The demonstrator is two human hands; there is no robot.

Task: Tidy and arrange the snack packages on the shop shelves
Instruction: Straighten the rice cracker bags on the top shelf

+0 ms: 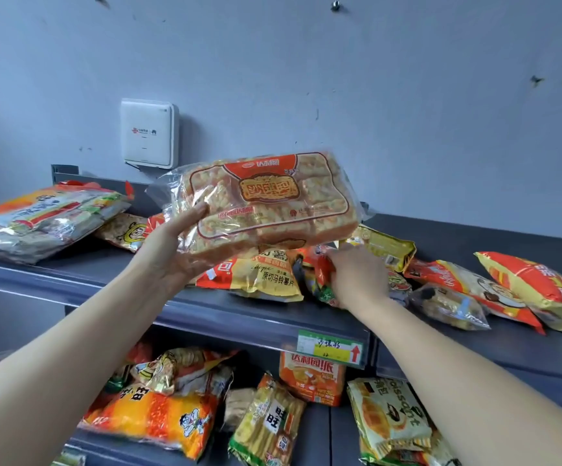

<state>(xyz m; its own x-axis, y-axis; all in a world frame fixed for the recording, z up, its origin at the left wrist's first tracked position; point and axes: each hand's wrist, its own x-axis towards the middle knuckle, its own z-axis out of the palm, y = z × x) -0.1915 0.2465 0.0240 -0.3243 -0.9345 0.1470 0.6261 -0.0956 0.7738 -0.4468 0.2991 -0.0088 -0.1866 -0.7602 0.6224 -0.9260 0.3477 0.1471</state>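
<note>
My left hand (172, 250) grips a large clear bread package with an orange label (266, 203) and holds it tilted above the top shelf (104, 274). My right hand (357, 274) is lower and to the right, its fingers curled round a small red and green snack packet (320, 277) in the heap on the shelf. A yellow potato chip bag (266, 274) lies flat under the bread package. More red and yellow bags (535, 290) sprawl across the right of the top shelf.
A stack of rice cracker packs (44, 216) lies at the shelf's left end. A white box (148, 132) hangs on the wall behind. The lower shelf holds several jumbled snack bags (158, 418) and a croissant pack (394, 415). A green price tag (333, 348) sits on the shelf edge.
</note>
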